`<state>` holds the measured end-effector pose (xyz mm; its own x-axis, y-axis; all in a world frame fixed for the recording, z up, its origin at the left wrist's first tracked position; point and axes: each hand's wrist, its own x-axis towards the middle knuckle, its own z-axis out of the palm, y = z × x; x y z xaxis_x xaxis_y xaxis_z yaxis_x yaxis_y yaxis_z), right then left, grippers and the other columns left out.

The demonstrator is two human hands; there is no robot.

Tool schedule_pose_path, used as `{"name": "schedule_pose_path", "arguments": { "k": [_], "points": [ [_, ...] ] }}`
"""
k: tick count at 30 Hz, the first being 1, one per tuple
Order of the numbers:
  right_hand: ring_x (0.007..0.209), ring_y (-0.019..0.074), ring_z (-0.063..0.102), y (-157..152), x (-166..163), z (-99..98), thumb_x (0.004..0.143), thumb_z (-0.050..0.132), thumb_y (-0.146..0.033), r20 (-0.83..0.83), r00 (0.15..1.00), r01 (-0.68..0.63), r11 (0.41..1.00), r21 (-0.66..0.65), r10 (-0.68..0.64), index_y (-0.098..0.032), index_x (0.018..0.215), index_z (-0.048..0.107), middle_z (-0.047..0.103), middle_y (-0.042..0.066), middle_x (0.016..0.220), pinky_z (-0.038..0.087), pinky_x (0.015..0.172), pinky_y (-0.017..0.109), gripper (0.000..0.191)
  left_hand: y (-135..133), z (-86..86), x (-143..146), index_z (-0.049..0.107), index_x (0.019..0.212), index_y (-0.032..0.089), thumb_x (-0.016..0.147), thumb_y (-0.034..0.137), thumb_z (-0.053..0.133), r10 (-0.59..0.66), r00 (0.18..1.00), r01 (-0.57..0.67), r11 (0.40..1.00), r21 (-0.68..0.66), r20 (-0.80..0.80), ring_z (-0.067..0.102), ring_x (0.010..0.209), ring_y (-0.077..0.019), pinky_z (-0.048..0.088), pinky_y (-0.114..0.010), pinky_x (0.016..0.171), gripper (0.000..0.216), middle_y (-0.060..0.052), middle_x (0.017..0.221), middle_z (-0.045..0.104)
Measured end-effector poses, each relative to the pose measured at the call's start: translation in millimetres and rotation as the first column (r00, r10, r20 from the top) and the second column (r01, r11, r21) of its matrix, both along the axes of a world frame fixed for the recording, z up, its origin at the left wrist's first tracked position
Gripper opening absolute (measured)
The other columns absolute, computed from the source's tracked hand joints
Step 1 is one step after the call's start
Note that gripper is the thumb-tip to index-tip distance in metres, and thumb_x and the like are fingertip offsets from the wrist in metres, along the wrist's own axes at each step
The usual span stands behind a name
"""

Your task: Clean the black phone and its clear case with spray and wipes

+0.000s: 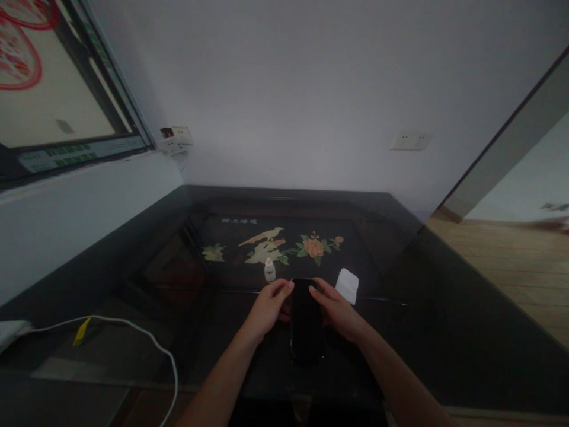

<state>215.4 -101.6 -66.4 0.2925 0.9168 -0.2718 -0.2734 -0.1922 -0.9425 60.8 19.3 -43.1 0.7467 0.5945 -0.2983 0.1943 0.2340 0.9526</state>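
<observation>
A black smartphone (306, 323) with a dark screen is held near the front of the glossy black table (213, 332). My left hand (271, 302) grips its upper left side, the thumb at the edge. On the opposite side my right hand (335, 305) holds the phone, with its thumb over the upper right of the screen. The other fingers of both hands are partly hidden behind it. Just beyond my left hand stands a small white bottle (269, 270) with a pointed cap. A folded white tissue (347, 286) lies beside my right hand.
A white cable (133, 325) with a yellow tag (82, 332) runs along the table's left side from a white box (13, 333). Wall sockets (411, 140) sit above the table's back edge. A window (66, 89) is at the upper left. Wooden floor (498, 255) shows at right.
</observation>
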Motion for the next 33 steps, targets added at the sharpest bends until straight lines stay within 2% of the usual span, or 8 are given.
{"name": "schedule_pose_path", "arguments": {
  "k": [7, 12, 14, 16, 20, 22, 25, 33],
  "points": [
    [0.060, 0.0124, 0.058, 1, -1, 0.1, 0.089, 0.065, -0.059, 0.000, 1.000, 0.023, 1.000, -0.015, -0.023, -0.030, 0.121, 0.058, 0.059, -0.004, 0.077, 0.045, 0.046, 0.019, 0.044, -4, -9.1, 5, 0.060, 0.095, 0.021, 0.086, 0.066, 0.057, 0.044, 0.999, -0.046, 0.987, 0.153, 0.020, 0.061, 0.063, -0.0167, 0.051, -0.025, 0.048, 0.046, 0.001, 0.076, 0.059],
    [0.062, 0.0129, 0.058, 2, 0, -2.7, 0.087, 0.068, -0.058, -0.026, 0.998, 0.052, 0.998, -0.017, -0.053, -0.028, 0.115, 0.059, 0.061, -0.003, 0.081, 0.046, 0.047, 0.019, 0.042, -8, -7.9, 1, 0.059, 0.094, 0.021, 0.085, 0.074, 0.053, 0.031, 0.999, -0.025, 0.986, 0.166, -0.036, 0.063, 0.066, -0.0192, 0.053, -0.027, 0.048, 0.054, 0.000, 0.074, 0.059],
    [0.062, 0.0131, 0.059, 3, 1, -3.0, 0.087, 0.068, -0.058, -0.042, 0.995, 0.085, 0.996, -0.008, -0.086, -0.029, 0.115, 0.059, 0.061, -0.003, 0.080, 0.045, 0.047, 0.020, 0.042, -14, -4.8, -6, 0.057, 0.092, 0.020, 0.085, 0.076, 0.052, 0.001, 0.996, 0.008, 0.995, 0.100, -0.085, 0.064, 0.066, -0.0198, 0.054, -0.028, 0.049, 0.056, 0.000, 0.073, 0.060],
    [0.062, 0.0135, 0.058, 4, 2, -2.3, 0.087, 0.068, -0.059, -0.038, 0.990, 0.136, 0.991, 0.000, -0.136, -0.029, 0.115, 0.059, 0.061, -0.003, 0.080, 0.045, 0.046, 0.020, 0.042, -23, -0.5, -16, 0.057, 0.098, 0.020, 0.086, 0.073, 0.054, -0.106, 0.988, 0.104, 0.994, -0.024, -0.110, 0.069, 0.069, -0.0212, 0.056, -0.030, 0.053, 0.055, -0.003, 0.079, 0.066],
    [0.060, 0.0132, 0.057, 4, 3, 1.3, 0.086, 0.069, -0.059, -0.048, 0.983, 0.177, 0.984, 0.000, -0.177, -0.027, 0.108, 0.060, 0.060, -0.003, 0.079, 0.045, 0.046, 0.022, 0.040, -39, 4.9, -38, 0.055, 0.121, 0.021, 0.087, 0.058, 0.067, -0.284, 0.958, 0.286, 0.925, -0.251, 0.047, 0.075, 0.096, -0.0273, 0.061, -0.035, 0.074, 0.051, -0.013, 0.119, 0.070],
    [0.058, 0.0122, 0.055, 4, 2, 3.3, 0.085, 0.070, -0.058, -0.071, 0.984, 0.166, 0.986, -0.001, -0.166, -0.027, 0.105, 0.060, 0.058, -0.003, 0.077, 0.044, 0.045, 0.021, 0.038, -42, 3.4, -44, 0.055, 0.126, 0.021, 0.087, 0.051, 0.072, -0.275, 0.951, 0.307, 0.900, -0.308, 0.143, 0.071, 0.111, -0.0298, 0.060, -0.040, 0.089, 0.052, -0.015, 0.132, 0.064],
    [0.058, 0.0119, 0.055, 4, 1, 4.1, 0.086, 0.071, -0.057, -0.090, 0.983, 0.163, 0.987, -0.001, -0.162, -0.027, 0.105, 0.060, 0.058, -0.003, 0.078, 0.045, 0.046, 0.021, 0.037, -44, -1.5, -47, 0.055, 0.129, 0.020, 0.086, 0.047, 0.075, -0.207, 0.961, 0.263, 0.887, -0.379, 0.184, 0.069, 0.117, -0.0318, 0.055, -0.045, 0.100, 0.056, -0.017, 0.139, 0.060],
    [0.060, 0.0122, 0.056, 5, 1, 1.3, 0.086, 0.070, -0.058, -0.073, 0.981, 0.180, 0.984, -0.013, -0.180, -0.028, 0.108, 0.060, 0.059, -0.003, 0.078, 0.045, 0.047, 0.020, 0.038, -50, -3.4, -42, 0.056, 0.121, 0.017, 0.078, 0.054, 0.080, -0.134, 0.986, 0.162, 0.920, -0.356, 0.102, 0.071, 0.112, -0.0333, 0.054, -0.046, 0.101, 0.061, -0.018, 0.131, 0.066]
  ]
}}
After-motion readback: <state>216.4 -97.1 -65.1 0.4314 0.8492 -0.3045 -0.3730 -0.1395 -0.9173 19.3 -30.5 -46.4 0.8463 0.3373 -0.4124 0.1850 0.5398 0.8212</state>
